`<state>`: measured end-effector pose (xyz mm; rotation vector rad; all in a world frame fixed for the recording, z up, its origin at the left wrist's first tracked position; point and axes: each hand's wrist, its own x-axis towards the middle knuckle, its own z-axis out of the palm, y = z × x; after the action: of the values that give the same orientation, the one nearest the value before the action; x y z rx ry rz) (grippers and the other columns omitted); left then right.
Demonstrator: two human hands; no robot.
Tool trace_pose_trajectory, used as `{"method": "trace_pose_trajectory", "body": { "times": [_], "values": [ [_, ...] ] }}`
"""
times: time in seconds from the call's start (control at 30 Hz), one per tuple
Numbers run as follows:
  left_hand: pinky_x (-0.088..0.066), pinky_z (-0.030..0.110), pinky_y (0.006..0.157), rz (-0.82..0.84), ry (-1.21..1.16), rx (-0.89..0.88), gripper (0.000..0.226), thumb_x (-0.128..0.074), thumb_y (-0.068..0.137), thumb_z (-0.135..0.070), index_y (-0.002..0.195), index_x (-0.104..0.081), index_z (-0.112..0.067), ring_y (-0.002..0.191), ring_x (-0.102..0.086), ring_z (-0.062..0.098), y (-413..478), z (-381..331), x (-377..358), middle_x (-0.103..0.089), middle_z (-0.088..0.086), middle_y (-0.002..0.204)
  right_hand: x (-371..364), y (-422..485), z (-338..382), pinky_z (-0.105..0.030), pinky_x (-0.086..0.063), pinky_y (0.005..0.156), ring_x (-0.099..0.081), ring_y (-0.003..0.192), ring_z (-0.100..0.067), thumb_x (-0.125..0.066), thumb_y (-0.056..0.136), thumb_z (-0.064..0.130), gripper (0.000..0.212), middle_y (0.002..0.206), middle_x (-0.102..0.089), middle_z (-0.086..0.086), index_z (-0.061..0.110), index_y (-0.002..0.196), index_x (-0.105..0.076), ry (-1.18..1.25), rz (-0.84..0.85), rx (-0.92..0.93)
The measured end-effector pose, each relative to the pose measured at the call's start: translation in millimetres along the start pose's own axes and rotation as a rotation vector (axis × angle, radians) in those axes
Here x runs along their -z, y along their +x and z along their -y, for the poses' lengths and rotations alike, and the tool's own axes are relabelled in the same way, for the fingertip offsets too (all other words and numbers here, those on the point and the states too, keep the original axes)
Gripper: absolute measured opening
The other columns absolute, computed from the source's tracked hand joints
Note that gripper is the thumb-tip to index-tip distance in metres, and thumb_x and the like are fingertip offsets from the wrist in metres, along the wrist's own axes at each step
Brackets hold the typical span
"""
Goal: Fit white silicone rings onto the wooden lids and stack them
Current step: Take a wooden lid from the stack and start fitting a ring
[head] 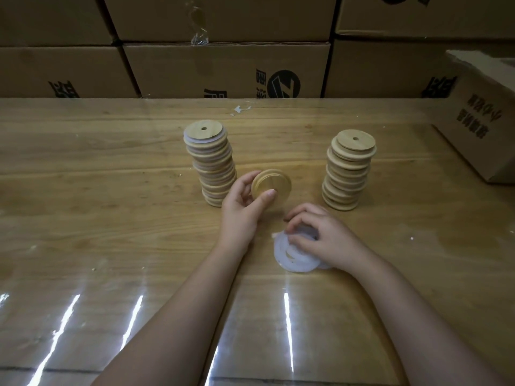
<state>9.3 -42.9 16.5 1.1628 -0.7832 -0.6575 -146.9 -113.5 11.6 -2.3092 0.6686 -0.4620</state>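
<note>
A wall of stacked cardboard boxes (225, 68) runs behind the desk's far edge. The wooden desk (97, 190) lies under a glossy clear sheet, and 1 more carton (479, 115) sits at its right edge.

Near the desk's middle stand 2 stacks of wooden lids, well apart. The left stack (213, 165) shows white between its lids; the right stack (348, 171) shows bare wood only.

Your left hand (239, 207) grips a single wooden lid (274, 182) tilted on edge just beside the left stack's base, with the thumb across its face and the fingers curled behind the rim.

Your right hand (320, 235) rests on the white silicone rings (289, 260), piled toward the near edge from the held lid. Its curled fingers and thumb pinch at the top ring.
</note>
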Motion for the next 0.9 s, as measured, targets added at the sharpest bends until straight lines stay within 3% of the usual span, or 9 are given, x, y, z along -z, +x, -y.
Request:
{"method": "trace_pose_trajectory", "body": {
  "times": [0.17, 0.27, 0.37, 0.47, 0.53, 0.63, 0.7, 0.77, 0.9],
  "values": [
    [-0.046, 0.051, 0.091, -0.044, -0.036, 0.009, 0.027, -0.060, 0.086, 0.003, 0.106, -0.057, -0.014, 0.099, -0.059, 0.022, 3.0, 0.9, 0.9, -0.063, 0.012, 0.105, 2.2, -1.3, 0.1, -0.024, -0.034, 0.098, -0.045, 0.114, -0.006, -0.070, 0.080, 0.018, 0.011, 0.115, -0.054, 0.014, 0.025, 0.085, -0.062, 0.009, 0.040, -0.002],
    [-0.047, 0.053, 0.089, -0.030, -0.015, 0.004, 0.027, -0.060, 0.086, 0.002, 0.105, -0.059, -0.018, 0.094, -0.061, 0.018, 3.1, 2.0, 1.6, -0.065, 0.003, 0.098, 0.1, -0.6, 0.9, -0.026, -0.037, 0.096, -0.049, 0.110, -0.008, -0.070, 0.081, 0.015, 0.011, 0.110, -0.057, 0.010, 0.022, 0.079, -0.061, 0.027, -0.001, 0.008],
    [-0.049, 0.051, 0.091, 0.014, 0.074, 0.004, 0.034, -0.061, 0.086, 0.002, 0.110, -0.057, -0.021, 0.099, -0.062, 0.021, 3.5, 4.1, 0.5, -0.064, 0.005, 0.106, -0.7, -0.2, 1.0, -0.029, -0.040, 0.094, -0.052, 0.105, -0.013, -0.069, 0.082, 0.011, 0.006, 0.105, -0.058, 0.005, 0.014, 0.080, -0.065, 0.045, -0.105, 0.008],
    [-0.051, 0.033, 0.090, 0.040, 0.194, -0.010, 0.042, -0.064, 0.082, 0.006, 0.112, -0.051, -0.020, 0.103, -0.061, 0.019, 3.5, 5.4, -2.2, -0.060, 0.016, 0.116, -0.6, 0.8, 2.5, -0.027, -0.040, 0.085, -0.049, 0.097, -0.016, -0.071, 0.080, 0.010, 0.004, 0.094, -0.057, 0.004, 0.013, 0.080, -0.067, -0.034, -0.226, 0.026],
    [-0.054, 0.030, 0.083, 0.048, 0.202, 0.009, 0.039, -0.067, 0.080, 0.005, 0.104, -0.050, -0.021, 0.094, -0.064, 0.014, 2.1, 6.7, -4.9, -0.063, 0.015, 0.108, -0.4, 0.9, 3.4, -0.025, -0.040, 0.078, -0.048, 0.089, -0.014, -0.070, 0.080, 0.010, 0.005, 0.085, -0.056, 0.007, 0.014, 0.080, -0.067, -0.061, -0.257, 0.046],
    [-0.057, 0.043, 0.077, 0.075, 0.222, 0.048, 0.032, -0.070, 0.081, -0.004, 0.098, -0.052, -0.024, 0.089, -0.067, 0.021, 0.2, 8.3, -5.7, -0.067, 0.011, 0.097, 0.0, 0.8, 3.4, -0.014, -0.036, 0.072, -0.048, 0.078, -0.008, -0.069, 0.081, 0.009, 0.011, 0.078, -0.054, 0.016, 0.017, 0.089, -0.066, -0.042, -0.250, 0.031],
    [-0.055, 0.032, 0.076, 0.101, 0.255, -0.003, 0.031, -0.069, 0.082, -0.004, 0.101, -0.056, -0.025, 0.088, -0.066, 0.012, 0.1, 8.1, -5.0, -0.067, 0.002, 0.095, -1.2, 1.2, 2.7, -0.009, -0.033, 0.073, -0.047, 0.081, -0.008, -0.067, 0.083, 0.008, 0.018, 0.080, -0.052, 0.018, 0.016, 0.099, -0.066, -0.062, -0.212, 0.009],
    [-0.051, 0.022, 0.073, 0.129, 0.314, -0.074, 0.033, -0.068, 0.083, -0.004, 0.106, -0.059, -0.025, 0.083, -0.062, 0.005, 0.7, 7.9, -4.7, -0.066, -0.005, 0.095, -3.3, 2.2, -0.2, -0.013, -0.032, 0.077, -0.045, 0.089, -0.011, -0.065, 0.085, 0.010, 0.019, 0.084, -0.052, 0.014, 0.013, 0.103, -0.067, -0.132, -0.175, 0.020],
    [-0.047, 0.020, 0.074, 0.119, 0.377, -0.123, 0.036, -0.066, 0.084, -0.004, 0.112, -0.060, -0.027, 0.081, -0.055, 0.005, 2.0, 9.9, -3.1, -0.063, -0.002, 0.101, -3.2, 1.8, -1.2, -0.029, -0.038, 0.090, -0.048, 0.097, -0.015, -0.063, 0.086, 0.017, 0.014, 0.091, -0.054, 0.009, 0.016, 0.099, -0.069, -0.142, -0.088, 0.003]
  ]
}}
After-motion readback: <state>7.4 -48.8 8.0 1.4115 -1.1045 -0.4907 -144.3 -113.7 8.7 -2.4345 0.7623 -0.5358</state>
